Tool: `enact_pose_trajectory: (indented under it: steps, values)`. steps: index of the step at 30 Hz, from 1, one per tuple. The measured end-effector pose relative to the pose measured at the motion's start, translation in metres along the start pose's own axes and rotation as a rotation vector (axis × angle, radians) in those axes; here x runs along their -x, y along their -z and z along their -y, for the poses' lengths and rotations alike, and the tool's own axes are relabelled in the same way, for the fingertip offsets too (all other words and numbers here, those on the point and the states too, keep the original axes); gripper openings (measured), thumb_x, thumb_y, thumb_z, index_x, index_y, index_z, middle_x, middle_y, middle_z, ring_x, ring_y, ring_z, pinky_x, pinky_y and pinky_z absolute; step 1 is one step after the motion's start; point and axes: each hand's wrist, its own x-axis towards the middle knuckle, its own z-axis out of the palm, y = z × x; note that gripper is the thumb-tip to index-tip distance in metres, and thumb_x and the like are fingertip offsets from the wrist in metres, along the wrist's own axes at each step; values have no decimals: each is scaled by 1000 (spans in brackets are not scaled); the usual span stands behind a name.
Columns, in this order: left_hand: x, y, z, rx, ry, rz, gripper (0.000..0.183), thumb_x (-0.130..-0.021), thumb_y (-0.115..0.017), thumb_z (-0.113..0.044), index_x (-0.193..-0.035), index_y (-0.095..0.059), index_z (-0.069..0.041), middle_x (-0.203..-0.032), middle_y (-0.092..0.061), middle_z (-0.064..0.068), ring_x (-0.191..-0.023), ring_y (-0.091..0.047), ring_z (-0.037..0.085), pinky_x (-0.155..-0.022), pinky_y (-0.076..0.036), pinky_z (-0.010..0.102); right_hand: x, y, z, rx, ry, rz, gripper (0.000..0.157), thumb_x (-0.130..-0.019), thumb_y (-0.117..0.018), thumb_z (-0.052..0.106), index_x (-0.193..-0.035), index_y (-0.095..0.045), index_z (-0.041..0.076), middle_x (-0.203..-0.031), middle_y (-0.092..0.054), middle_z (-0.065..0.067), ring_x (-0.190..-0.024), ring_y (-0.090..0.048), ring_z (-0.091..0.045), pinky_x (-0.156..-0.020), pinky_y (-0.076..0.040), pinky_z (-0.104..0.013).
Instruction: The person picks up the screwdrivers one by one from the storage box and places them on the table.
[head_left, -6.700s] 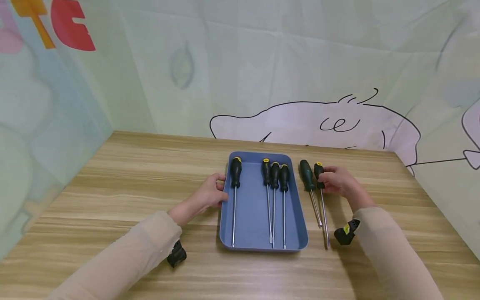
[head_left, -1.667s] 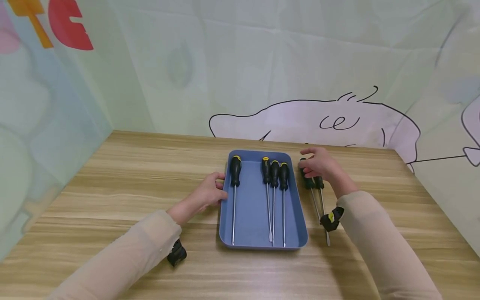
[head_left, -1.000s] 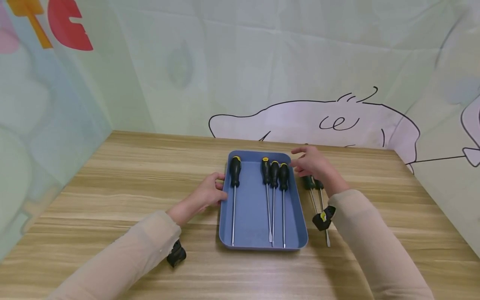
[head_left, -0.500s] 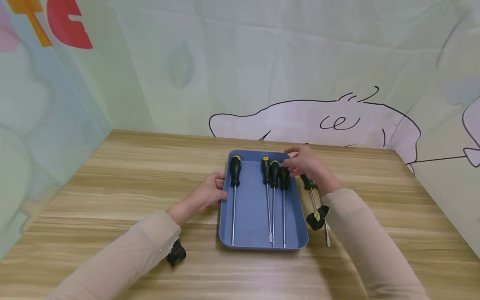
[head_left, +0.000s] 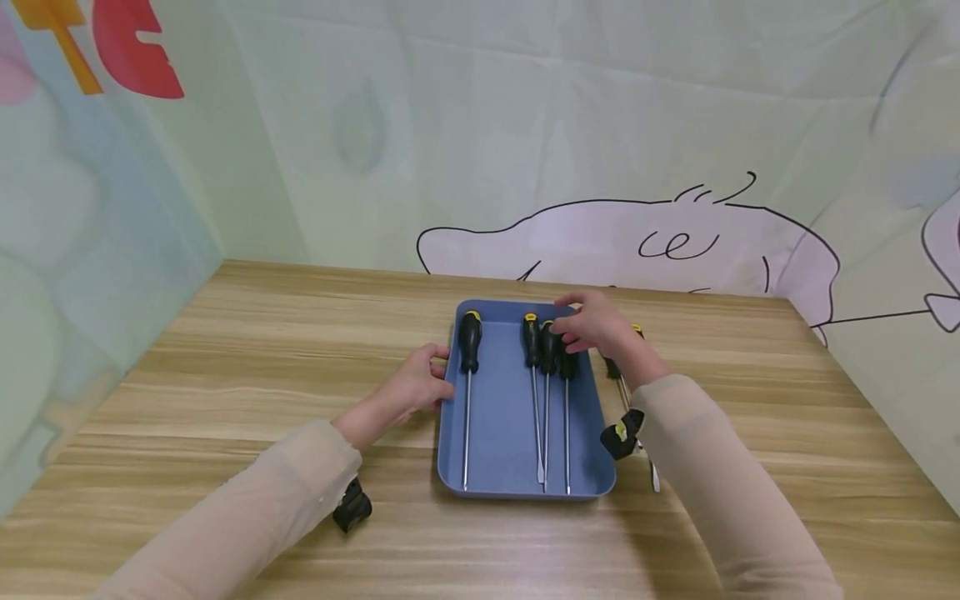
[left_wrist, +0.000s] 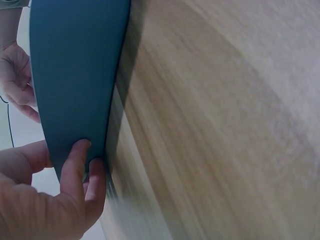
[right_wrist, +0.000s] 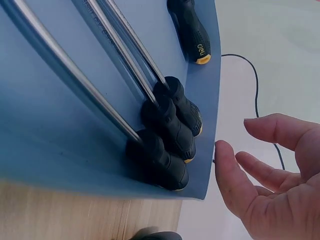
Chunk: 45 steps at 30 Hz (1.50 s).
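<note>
A shallow blue tray [head_left: 502,417] lies on the table with black-handled screwdrivers in it. One screwdriver [head_left: 470,342] lies along its left side. Three more, among them a screwdriver [head_left: 531,342] with a yellow end cap, lie side by side at the right. My left hand [head_left: 420,383] pinches the tray's left wall; in the left wrist view two fingertips press its outer face and another digit goes behind the rim. Over the tray's far right corner hovers my right hand [head_left: 596,323], fingers spread and holding nothing. It partly hides the rightmost handle [head_left: 567,367].
Right of the tray, a dark green-handled screwdriver [head_left: 613,368] and a yellow-capped screwdriver [head_left: 637,331] lie on the wooden table [head_left: 300,333], partly covered by my right arm. A printed cloth backdrop [head_left: 480,150] stands behind the table.
My right hand has let go of the screwdriver right of the tray and moved left, past the green handle, to over the tray's right-hand screwdrivers. My left hand and the tray have stayed put.
</note>
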Motion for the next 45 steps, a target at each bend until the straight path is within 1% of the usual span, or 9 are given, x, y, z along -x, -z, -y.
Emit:
enact_pose_trajectory:
  steps: [6,14,21,30,37,45]
  values:
    - [-1,0,0,-8,8,-3,60,-74,-52,18,-131,-36,9,-102,-52,27,-78,-55,24,-64,-56,35,-1,-3,2,5,10,7,52,-88,-59,4,-137,-40,1,-115,-51,-20,-82,-53,-21,-71,-56,-31]
    - [0,0,1,24,-16,1,61,-71,-51,20,-129,-34,11,-101,-55,30,-74,-56,23,-61,-56,36,-2,-9,4,-4,13,17,50,-88,-59,5,-135,-42,1,-113,-53,-20,-80,-54,-22,-70,-56,-31]
    - [1,1,0,6,-14,7,60,-72,-52,19,-129,-34,11,-100,-55,29,-75,-56,23,-61,-55,35,-3,-15,7,-11,13,30,52,-88,-60,5,-136,-41,0,-115,-52,-21,-82,-55,-22,-72,-56,-33]
    - [1,0,0,7,-6,3,61,-72,-52,20,-129,-35,11,-99,-55,28,-74,-56,23,-60,-55,34,-5,-29,9,-19,34,33,51,-86,-61,3,-134,-43,-1,-103,-57,-18,-74,-55,-20,-67,-56,-32]
    - [0,1,0,-11,-4,13,60,-74,-52,19,-131,-34,10,-104,-54,30,-78,-56,24,-64,-56,36,-7,-37,10,-18,37,27,50,-87,-61,3,-134,-45,1,-103,-57,-17,-73,-56,-20,-66,-56,-32]
    - [0,0,0,-12,2,4,60,-73,-52,19,-131,-35,10,-101,-54,28,-76,-55,23,-61,-55,34,-9,-46,11,-29,47,56,52,-86,-61,2,-134,-44,0,-102,-58,-18,-80,-58,-26,-67,-56,-32]
